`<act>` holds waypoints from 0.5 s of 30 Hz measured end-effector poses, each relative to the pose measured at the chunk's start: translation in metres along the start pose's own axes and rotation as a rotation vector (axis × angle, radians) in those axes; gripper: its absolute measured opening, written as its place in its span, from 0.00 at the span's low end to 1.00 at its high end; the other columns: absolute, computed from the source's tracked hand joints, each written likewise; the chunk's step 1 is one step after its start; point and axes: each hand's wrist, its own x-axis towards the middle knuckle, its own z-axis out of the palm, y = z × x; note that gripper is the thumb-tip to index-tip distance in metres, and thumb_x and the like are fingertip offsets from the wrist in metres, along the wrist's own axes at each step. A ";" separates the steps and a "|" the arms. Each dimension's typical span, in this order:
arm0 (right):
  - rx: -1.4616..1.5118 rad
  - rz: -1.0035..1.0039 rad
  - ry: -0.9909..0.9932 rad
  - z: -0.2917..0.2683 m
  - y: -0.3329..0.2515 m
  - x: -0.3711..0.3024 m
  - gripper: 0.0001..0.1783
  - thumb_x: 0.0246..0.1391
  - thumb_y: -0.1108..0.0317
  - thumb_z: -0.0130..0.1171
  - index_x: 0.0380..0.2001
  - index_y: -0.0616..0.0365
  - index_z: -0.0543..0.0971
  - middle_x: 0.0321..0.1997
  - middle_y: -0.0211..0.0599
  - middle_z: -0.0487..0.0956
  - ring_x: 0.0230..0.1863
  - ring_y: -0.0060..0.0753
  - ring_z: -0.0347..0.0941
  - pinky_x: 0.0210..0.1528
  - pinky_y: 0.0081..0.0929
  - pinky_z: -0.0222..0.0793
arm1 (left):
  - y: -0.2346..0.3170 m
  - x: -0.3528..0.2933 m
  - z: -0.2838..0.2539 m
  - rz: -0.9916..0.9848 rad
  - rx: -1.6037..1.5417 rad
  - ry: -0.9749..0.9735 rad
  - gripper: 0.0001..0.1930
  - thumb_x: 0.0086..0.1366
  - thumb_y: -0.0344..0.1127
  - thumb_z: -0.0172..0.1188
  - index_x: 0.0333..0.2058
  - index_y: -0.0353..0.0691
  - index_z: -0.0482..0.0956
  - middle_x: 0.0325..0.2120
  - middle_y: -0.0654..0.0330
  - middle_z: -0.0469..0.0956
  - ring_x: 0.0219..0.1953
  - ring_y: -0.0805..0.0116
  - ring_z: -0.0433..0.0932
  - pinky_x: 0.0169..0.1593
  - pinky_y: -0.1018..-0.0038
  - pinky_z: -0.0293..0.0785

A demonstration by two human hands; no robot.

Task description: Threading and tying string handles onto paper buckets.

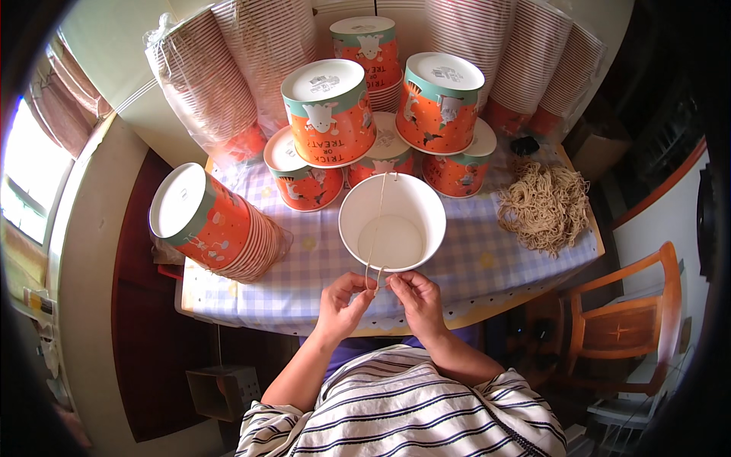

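A white-lined paper bucket stands upright at the table's front edge, its mouth toward me. A thin beige cord runs from its far rim across the opening to the near rim. At that near rim, my left hand pinches the cord between thumb and fingers. Close beside it, my right hand is also closed in a pinch on the cord by the rim. The hole at the near rim is mostly hidden by my fingertips. A heap of loose beige cords lies to the right on the table.
Upturned orange and green buckets are piled behind the open one. A leaning nested stack stands at the left. Tall plastic-wrapped bucket stacks line the back. The checked tablecloth covers the table; a wooden chair stands right.
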 end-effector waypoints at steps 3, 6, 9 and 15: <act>-0.011 0.003 -0.008 0.000 -0.001 -0.001 0.09 0.59 0.68 0.58 0.36 0.63 0.79 0.31 0.29 0.80 0.34 0.14 0.72 0.39 0.15 0.68 | 0.002 0.000 0.004 0.020 0.000 -0.012 0.08 0.58 0.29 0.62 0.35 0.31 0.78 0.30 0.60 0.79 0.34 0.75 0.77 0.42 0.78 0.72; 0.001 -0.007 -0.012 0.000 0.002 0.000 0.09 0.59 0.68 0.58 0.35 0.63 0.79 0.31 0.28 0.80 0.34 0.14 0.72 0.39 0.15 0.68 | 0.005 0.001 0.011 0.093 0.129 0.007 0.07 0.57 0.29 0.64 0.33 0.32 0.79 0.29 0.60 0.80 0.33 0.75 0.77 0.40 0.78 0.73; 0.019 -0.027 -0.004 0.000 0.005 -0.001 0.08 0.59 0.68 0.58 0.35 0.64 0.79 0.31 0.28 0.79 0.34 0.14 0.72 0.38 0.15 0.68 | 0.005 0.002 0.012 0.121 0.215 0.034 0.06 0.57 0.29 0.65 0.32 0.33 0.79 0.28 0.61 0.80 0.31 0.75 0.77 0.38 0.78 0.73; -0.025 -0.031 0.015 -0.001 0.003 -0.001 0.09 0.59 0.68 0.58 0.36 0.63 0.78 0.30 0.28 0.79 0.33 0.15 0.72 0.37 0.15 0.68 | 0.001 0.002 0.005 0.055 0.199 0.001 0.06 0.59 0.28 0.63 0.32 0.32 0.78 0.28 0.62 0.79 0.31 0.77 0.76 0.38 0.80 0.73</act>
